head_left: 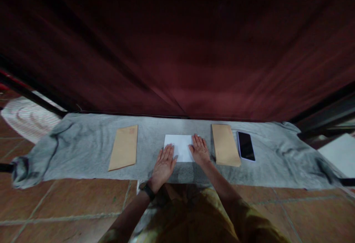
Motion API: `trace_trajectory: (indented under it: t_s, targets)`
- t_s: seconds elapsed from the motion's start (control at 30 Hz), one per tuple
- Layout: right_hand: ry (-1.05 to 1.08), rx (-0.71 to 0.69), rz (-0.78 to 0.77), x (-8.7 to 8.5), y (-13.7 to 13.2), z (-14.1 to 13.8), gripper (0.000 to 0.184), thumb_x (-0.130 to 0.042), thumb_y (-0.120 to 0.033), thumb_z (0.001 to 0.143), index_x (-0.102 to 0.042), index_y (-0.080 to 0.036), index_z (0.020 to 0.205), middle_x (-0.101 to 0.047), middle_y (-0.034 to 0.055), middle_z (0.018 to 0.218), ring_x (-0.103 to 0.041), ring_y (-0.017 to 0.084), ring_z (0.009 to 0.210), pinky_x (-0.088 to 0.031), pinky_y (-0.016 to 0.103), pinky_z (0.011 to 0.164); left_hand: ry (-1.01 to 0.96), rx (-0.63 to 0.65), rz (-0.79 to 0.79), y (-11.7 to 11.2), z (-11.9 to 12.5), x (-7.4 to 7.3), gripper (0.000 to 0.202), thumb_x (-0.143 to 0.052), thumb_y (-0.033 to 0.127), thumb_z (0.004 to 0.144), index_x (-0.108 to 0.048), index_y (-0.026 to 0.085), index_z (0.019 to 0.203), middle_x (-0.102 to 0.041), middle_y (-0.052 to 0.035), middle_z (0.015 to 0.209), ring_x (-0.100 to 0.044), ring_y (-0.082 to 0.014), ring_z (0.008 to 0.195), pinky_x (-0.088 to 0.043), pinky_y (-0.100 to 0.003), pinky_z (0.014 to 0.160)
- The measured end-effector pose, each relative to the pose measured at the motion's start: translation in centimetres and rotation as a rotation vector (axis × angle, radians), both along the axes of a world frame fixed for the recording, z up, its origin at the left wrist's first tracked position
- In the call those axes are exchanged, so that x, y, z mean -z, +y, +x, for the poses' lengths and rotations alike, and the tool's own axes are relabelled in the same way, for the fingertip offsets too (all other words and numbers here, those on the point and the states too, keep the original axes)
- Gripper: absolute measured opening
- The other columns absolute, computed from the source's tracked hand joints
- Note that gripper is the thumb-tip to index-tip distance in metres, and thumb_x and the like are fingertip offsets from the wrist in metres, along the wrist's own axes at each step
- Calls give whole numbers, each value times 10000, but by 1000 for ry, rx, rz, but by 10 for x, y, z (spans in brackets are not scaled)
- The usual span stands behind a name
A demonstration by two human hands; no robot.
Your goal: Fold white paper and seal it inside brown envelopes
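A white sheet of paper (183,147) lies flat on the grey cloth in front of me. My left hand (163,164) rests on its left edge, fingers stretched out and pointing away from me. Over the right edge lies my right hand (200,150), flat, with the thumb apart from the fingers. Neither hand grips anything. To the left is a brown envelope (124,147) with a small printed mark near its top corner. Just right of my right hand sits a stack of brown envelopes (226,145).
A phone (246,146) with a dark screen lies right of the envelope stack. The grey cloth (83,143) covers a long narrow surface. Behind it hangs a dark red fabric (188,69). White striped material (27,115) is at the left, a white panel (340,154) at the right.
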State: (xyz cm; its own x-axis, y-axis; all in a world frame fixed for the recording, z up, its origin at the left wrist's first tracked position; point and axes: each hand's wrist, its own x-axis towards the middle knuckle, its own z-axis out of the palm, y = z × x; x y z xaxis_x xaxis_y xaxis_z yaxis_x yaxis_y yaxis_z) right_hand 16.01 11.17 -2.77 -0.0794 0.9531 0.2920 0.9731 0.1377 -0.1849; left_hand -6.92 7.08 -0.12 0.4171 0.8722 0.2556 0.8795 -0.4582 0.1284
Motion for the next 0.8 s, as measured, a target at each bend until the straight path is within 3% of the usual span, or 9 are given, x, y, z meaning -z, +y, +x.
trace_trajectory:
  t_s: [0.13,0.27,0.47,0.6,0.7,0.8]
  targets:
    - [-3,0,6,-2,-1,-1,572,-338,-394,1055,-399,-109,1546,-420,138,1586,-393,297,1461,-247,481,1211,-12,-51,-64,40,39,-4,622,-281,428,1055,-306,95,1580,-355,-160,1621,-290,-260,1526,-274,-480,1242]
    - [-19,-11,-10,-3,-2,0,578,-329,-387,1055,-397,-88,1544,-408,144,1591,-385,298,1464,-242,479,1213,10,-119,-90,60,36,4,686,-312,507,1037,-347,62,1558,-365,-191,1607,-288,-287,1525,-262,-495,1240]
    - [-11,6,-82,-8,2,-1,566,-357,-371,1044,-411,-99,1537,-412,139,1594,-388,301,1453,-234,480,1213,12,-170,-43,36,-11,12,674,-266,493,1046,-338,70,1566,-377,-181,1603,-302,-276,1521,-260,-488,1238]
    - [18,-4,-194,-31,23,-2,533,-447,-293,999,-454,-170,1517,-495,143,1538,-434,290,1410,-267,478,1187,-20,-141,-27,24,-24,10,639,-303,472,1044,-352,105,1565,-417,-169,1584,-335,-275,1507,-291,-499,1224]
    - [61,-2,-365,-52,45,-2,545,-530,-257,946,-493,-232,1489,-523,141,1501,-504,295,1325,-295,471,1157,-55,-120,-31,25,-25,7,626,-333,465,1037,-381,112,1552,-447,-174,1565,-364,-284,1492,-315,-511,1210]
    - [90,11,-439,-65,62,1,571,-639,-244,856,-558,-266,1421,-573,129,1435,-528,316,1282,-362,473,1091,-69,-129,-29,27,-24,4,610,-336,467,1033,-426,121,1528,-465,-182,1550,-377,-307,1483,-312,-556,1200]
